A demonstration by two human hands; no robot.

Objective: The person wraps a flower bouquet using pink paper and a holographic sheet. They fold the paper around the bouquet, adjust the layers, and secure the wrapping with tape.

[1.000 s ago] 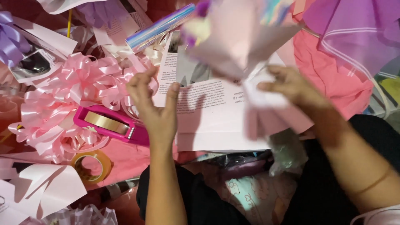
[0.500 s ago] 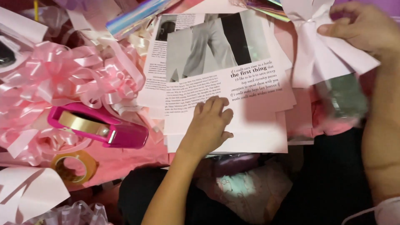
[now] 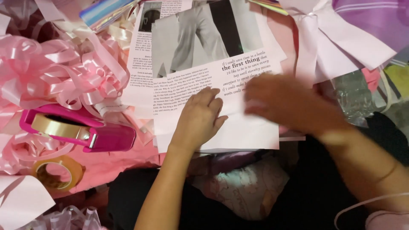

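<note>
L hand (image 3: pixel 200 120) was seen laid palm-down, fingers spread flat, on the printed sheet (image 3: pixel 213 102) at approx. centre of view; nothing was gripped, hand open. Forearm was extended up from 6–7 o'clock, wrist straight, fingertips directed toward 12–1 o'clock. R hand (image 3: pixel 289 104) was placed on the same sheet at 3 o'clock of the L hand, just beside it, not touching as far as could be seen. R hand was motion-blurred; whether it was open or pinching the paper could not be told. R forearm was angled in from 4–5 o'clock.

Sheet was lying flat on a stack of similar pages over pink paper, text block under both hands, b/w photo of trousered legs toward 12 o'clock.

Pink tape dispenser (image 3: pixel 76 130) was noted at 9 o'clock of L hand, well apart. Loose tape roll (image 3: pixel 55 173) at 8 o'clock. Pink ribbon curls (image 3: pixel 55 72) at 10 o'clock. Pale pink bow (image 3: pixel 328 38) at 1–2 o'clock.
</note>
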